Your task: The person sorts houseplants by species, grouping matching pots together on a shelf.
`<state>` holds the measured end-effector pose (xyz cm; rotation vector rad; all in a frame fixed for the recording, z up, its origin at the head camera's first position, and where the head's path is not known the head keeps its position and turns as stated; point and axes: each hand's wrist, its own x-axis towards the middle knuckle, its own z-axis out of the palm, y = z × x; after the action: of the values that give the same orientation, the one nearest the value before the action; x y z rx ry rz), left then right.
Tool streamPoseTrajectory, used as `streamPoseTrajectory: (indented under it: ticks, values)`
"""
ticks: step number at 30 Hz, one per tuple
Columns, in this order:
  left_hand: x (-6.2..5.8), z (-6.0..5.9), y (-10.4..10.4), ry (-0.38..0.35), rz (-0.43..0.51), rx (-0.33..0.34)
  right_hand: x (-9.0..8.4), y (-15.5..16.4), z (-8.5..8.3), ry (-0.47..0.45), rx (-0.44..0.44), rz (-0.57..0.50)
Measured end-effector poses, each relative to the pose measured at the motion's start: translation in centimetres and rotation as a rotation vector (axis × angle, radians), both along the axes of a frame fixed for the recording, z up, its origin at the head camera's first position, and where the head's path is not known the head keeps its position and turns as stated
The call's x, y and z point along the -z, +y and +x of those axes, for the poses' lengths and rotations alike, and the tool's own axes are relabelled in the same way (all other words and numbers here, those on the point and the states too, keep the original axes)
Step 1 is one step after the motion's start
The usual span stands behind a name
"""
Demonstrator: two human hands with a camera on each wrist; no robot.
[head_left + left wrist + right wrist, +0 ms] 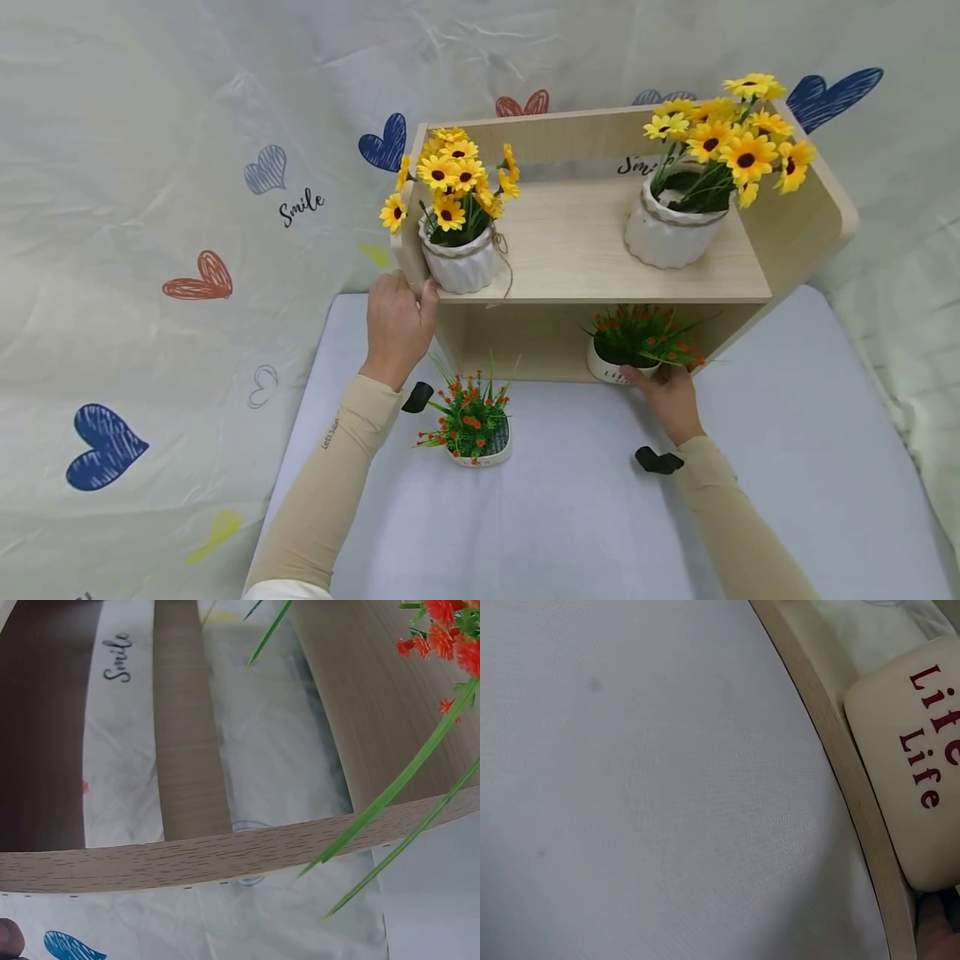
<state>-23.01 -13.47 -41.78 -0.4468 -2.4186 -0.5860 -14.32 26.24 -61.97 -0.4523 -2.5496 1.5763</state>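
Note:
A light wooden shelf unit [592, 250] stands on a white-covered table [585, 517]. My left hand [396, 327] grips its left side panel, thumb round the front edge. My right hand [670, 396] holds a small white pot with red flowers [637, 346] in the lower compartment; the pot [922, 765] reads "Life" in the right wrist view. A second red-flower pot [474, 421] stands on the table between my arms. Its leaves [405, 772] cross the left wrist view before the shelf's edge [225, 855]. Two white pots of yellow sunflowers [457, 217] [697, 183] stand on the upper shelf.
A white cloth printed with hearts and "Smile" [300, 207] hangs behind and drapes both sides. The table's bare cover [645, 787] stretches in front of the shelf. Black wrist camera mounts [657, 460] sit on both forearms.

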Motion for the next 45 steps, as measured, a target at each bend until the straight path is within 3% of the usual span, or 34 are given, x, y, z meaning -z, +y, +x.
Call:
streamPoseTrajectory:
  ticks: [9, 18, 25, 30, 38, 45]
  values:
    - [0.0, 0.0, 0.1, -0.013, -0.008, -0.008, -0.7, 0.3, -0.2, -0.035, -0.056, -0.100]
    - [0.0, 0.1, 0.0, -0.006, -0.011, -0.011, -0.6, 0.0, -0.6, -0.018, -0.009, -0.186]
    - [0.0, 0.0, 0.0, -0.012, -0.005, -0.011, -0.8, 0.3, -0.9, -0.018, -0.027, -0.224]
    - [0.0, 0.0, 0.0, -0.026, -0.014, -0.007, -0.5, 0.3, -0.9, -0.020, -0.018, -0.210]
    - [0.1, 0.0, 0.1, -0.028, -0.015, 0.000, 0.7, -0.9, 1.0, 0.050, 0.064, -0.155]
    - [0.1, 0.0, 0.0, -0.017, -0.005, 0.003, 0.8, -2.4, 3.9, -0.013, 0.047, -0.221]
